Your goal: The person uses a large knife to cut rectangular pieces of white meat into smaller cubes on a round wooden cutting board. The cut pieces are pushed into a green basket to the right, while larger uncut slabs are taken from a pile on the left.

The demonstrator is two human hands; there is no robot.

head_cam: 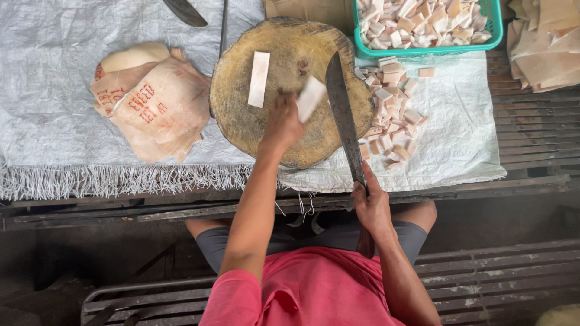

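Slatted wooden bench (531, 130), woven sheet (54, 115) over it

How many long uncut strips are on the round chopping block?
2: one strip lies flat, left of centre on the chopping block; the other strip is in the left hand, beside the knife blade.

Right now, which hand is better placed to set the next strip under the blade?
Left. The left hand already holds a pale strip over the round chopping block; the right hand grips the long knife.
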